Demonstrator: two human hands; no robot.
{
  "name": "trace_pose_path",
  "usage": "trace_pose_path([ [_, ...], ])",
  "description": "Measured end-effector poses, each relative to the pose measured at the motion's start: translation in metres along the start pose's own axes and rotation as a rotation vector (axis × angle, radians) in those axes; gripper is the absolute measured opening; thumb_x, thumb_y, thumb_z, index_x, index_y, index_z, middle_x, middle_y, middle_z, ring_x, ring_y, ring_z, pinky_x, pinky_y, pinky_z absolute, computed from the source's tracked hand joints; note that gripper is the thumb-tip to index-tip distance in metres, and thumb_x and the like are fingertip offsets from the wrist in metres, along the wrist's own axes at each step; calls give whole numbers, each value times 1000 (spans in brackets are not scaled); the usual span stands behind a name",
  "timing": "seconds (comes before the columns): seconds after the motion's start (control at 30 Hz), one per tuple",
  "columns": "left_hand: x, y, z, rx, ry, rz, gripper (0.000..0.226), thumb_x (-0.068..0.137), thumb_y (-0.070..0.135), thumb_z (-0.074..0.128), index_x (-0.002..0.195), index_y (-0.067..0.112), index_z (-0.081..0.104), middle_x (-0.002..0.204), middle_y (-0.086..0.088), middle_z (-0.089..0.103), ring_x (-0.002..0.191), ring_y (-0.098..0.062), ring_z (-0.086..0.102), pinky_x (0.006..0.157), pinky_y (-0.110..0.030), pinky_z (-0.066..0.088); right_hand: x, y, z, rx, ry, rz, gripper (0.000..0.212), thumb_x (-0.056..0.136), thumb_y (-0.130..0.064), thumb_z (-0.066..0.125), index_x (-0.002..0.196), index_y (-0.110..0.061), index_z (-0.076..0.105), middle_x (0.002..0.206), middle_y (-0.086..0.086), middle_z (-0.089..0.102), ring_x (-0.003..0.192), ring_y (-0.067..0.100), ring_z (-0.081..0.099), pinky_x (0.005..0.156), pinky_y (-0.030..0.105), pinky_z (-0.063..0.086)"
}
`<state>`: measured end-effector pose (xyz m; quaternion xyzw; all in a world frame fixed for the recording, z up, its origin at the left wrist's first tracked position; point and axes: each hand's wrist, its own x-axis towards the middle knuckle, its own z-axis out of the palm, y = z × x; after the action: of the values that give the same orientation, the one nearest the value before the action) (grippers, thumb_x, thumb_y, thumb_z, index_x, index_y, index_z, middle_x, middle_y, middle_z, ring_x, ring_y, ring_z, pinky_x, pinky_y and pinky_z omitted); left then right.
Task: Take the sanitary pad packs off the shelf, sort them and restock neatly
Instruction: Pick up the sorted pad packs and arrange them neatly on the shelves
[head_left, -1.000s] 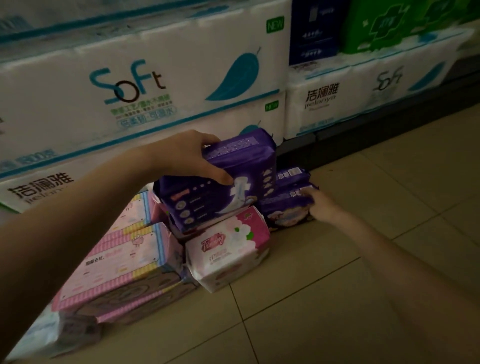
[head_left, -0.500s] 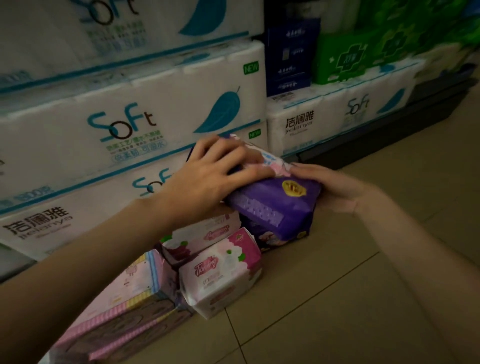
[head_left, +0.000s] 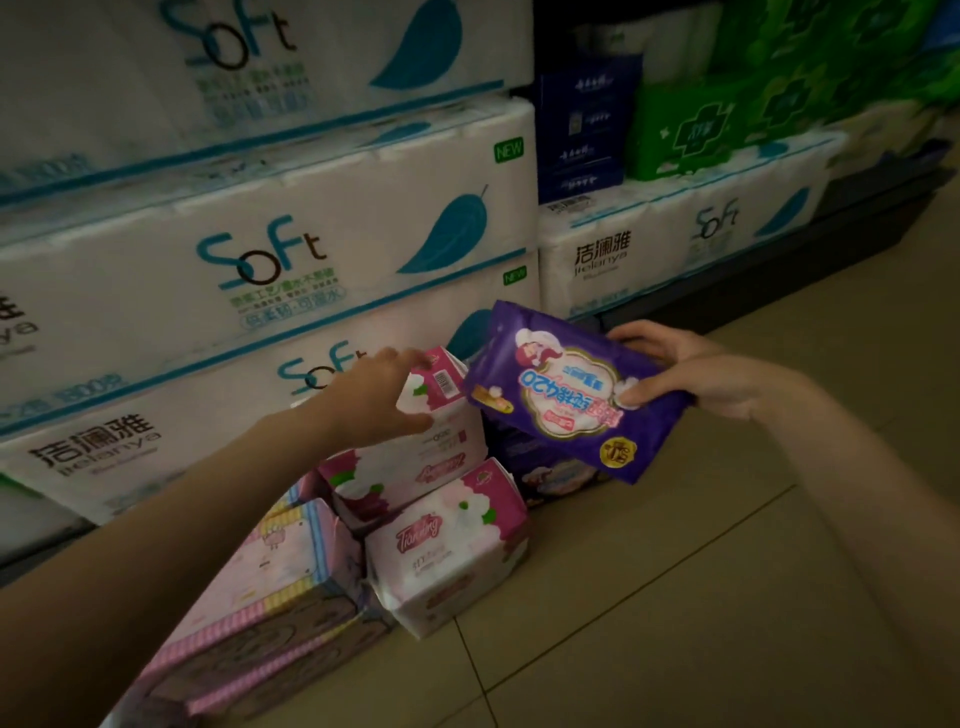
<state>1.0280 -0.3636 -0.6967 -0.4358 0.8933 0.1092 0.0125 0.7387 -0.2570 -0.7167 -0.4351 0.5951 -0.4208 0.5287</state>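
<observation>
White Soft tissue bales (head_left: 291, 249) fill the shelf (head_left: 779, 270) wall behind, with a dark blue pack (head_left: 587, 130) and green packs (head_left: 696, 130) standing on a smaller bale further right. They form a backstop, so the sanitary pad packs lean against them on the tiled floor (head_left: 675, 597) rather than toppling back.

The sorted heap sits low and left: pink striped packs (head_left: 270, 582) stacked nearest the camera, a white and pink Tianqing pack (head_left: 447, 545) just beside them at the front, a second floral pack (head_left: 405, 467) behind it, and darker purple packs (head_left: 550, 467) tucked against the shelf base.

The right hand (head_left: 675, 364) grasps a purple pad pack (head_left: 566, 389) by its far edge, thumb on the printed face, holding it tilted above the purple group, probably to match it with its kind. The left hand (head_left: 374, 400) clasps the top pink-and-white pack (head_left: 441, 384), likely steadying the stack.

Bare floor lies open to the right and front; the left is crowded, and the shelf base's edge closes the back.
</observation>
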Motion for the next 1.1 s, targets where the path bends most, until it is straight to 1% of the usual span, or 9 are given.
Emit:
trace_pose_path([
  [0.1, -2, -10, 16, 157, -101, -39, 54, 84, 34, 65, 133, 23, 43, 138, -5, 42, 124, -23, 41, 103, -43, 38, -1, 10, -10, 33, 62, 73, 55, 75, 14, 63, 117, -18, 51, 112, 5, 59, 88, 14, 61, 56, 19, 55],
  [0.2, -2, -8, 20, 131, -6, -62, 44, 86, 32, 62, 128, 22, 50, 134, -5, 46, 121, -22, 44, 100, -41, 39, -1, 27, -6, 93, 101, 123, 52, 77, 14, 61, 118, -15, 50, 120, 10, 57, 84, 17, 61, 53, 20, 55],
  [0.33, -3, 24, 19, -260, 197, -75, 35, 91, 31, 57, 120, 11, 57, 121, -6, 59, 106, -15, 55, 83, -22, 39, 5, 51, 6, 420, 129, 58, 78, 41, -8, 91, 110, -16, 55, 121, 12, 59, 85, 19, 68, 58, 26, 58],
  [0.47, 4, 70, 27, -791, -17, -109, 67, 82, 33, 68, 137, 13, 35, 122, 7, 53, 104, -9, 53, 71, -8, 46, 4, 56, 14, 658, 72, -9, 97, 18, -17, 97, 107, -17, 58, 105, 8, 71, 85, 18, 71, 60, 29, 57],
  [0.57, 15, 86, 31, -1089, -33, -115, 66, 78, 17, 73, 134, 13, 37, 125, 1, 58, 95, -6, 59, 70, -12, 53, 1, 54, 21, 637, -41, 0, 100, 18, -20, 97, 110, -15, 58, 105, 8, 71, 88, 18, 70, 64, 29, 57],
  [0.73, 24, 88, 39, -669, -176, 31, 87, 76, 22, 76, 144, 15, 23, 137, -7, 49, 121, -22, 52, 102, -39, 44, 2, 46, 16, 576, 2, -29, 113, 18, -27, 98, 121, -18, 52, 102, 6, 71, 86, 17, 70, 64, 29, 58],
  [0.83, 25, 92, 51, -365, -187, 69, 91, 83, 29, 69, 150, 15, 10, 143, -9, 43, 126, -24, 47, 99, -28, 38, 4, 45, 18, 395, 144, -87, 95, 33, -19, 92, 120, -26, 53, 108, 2, 69, 83, 14, 68, 61, 24, 58],
  [0.97, 19, 70, 53, -42, -46, 156, 62, 89, 26, 59, 144, 15, 32, 135, -10, 45, 118, -24, 50, 98, -33, 43, 14, 55, 18, -64, 351, -103, 65, 62, 9, 77, 114, -16, 49, 102, 2, 59, 85, 13, 58, 58, 17, 52],
  [1.1, 0, 29, 42, 38, 245, 255, 40, 87, 12, 55, 127, 7, 54, 128, -12, 52, 113, -28, 50, 96, -37, 42, 33, 84, 38, -896, 113, -179, 61, 65, 1, 80, 116, -17, 51, 114, 5, 52, 111, 27, 51, 85, 34, 44],
])
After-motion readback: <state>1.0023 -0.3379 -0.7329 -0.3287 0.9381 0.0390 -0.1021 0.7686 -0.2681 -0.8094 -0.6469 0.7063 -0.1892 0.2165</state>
